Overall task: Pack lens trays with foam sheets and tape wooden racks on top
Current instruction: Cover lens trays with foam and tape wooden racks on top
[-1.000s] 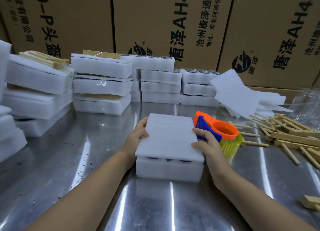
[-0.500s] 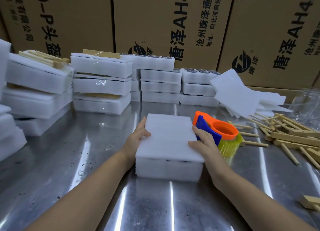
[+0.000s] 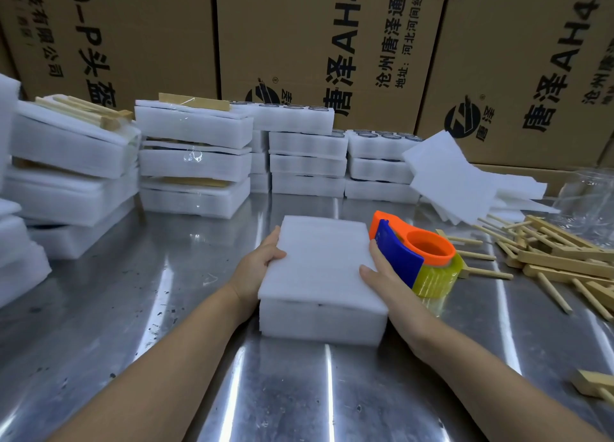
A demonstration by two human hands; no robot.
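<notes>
Little has moved since the earlier frames: the foam sheet point(image 3: 319, 259) has settled flatter, and the dark slit at its near edge has narrowed. It covers the lens tray point(image 3: 322, 322), which sits mid-table with its long axis running away from the person. The left hand point(image 3: 257, 269) grips the left edge with its thumb on top. The right hand point(image 3: 388, 279) pinches the right edge the same way.

Next probably comes a rack. The wooden racks point(image 3: 558, 259) lie in a loose heap to the right on the table point(image 3: 166, 292), beyond the tape dispenser point(image 3: 418, 252) that stands just beside the tray, so the right hand is nearer. Sheet and tray are white, soft-edged foam, and the sheet slightly overhangs the tray's near edge.
</notes>
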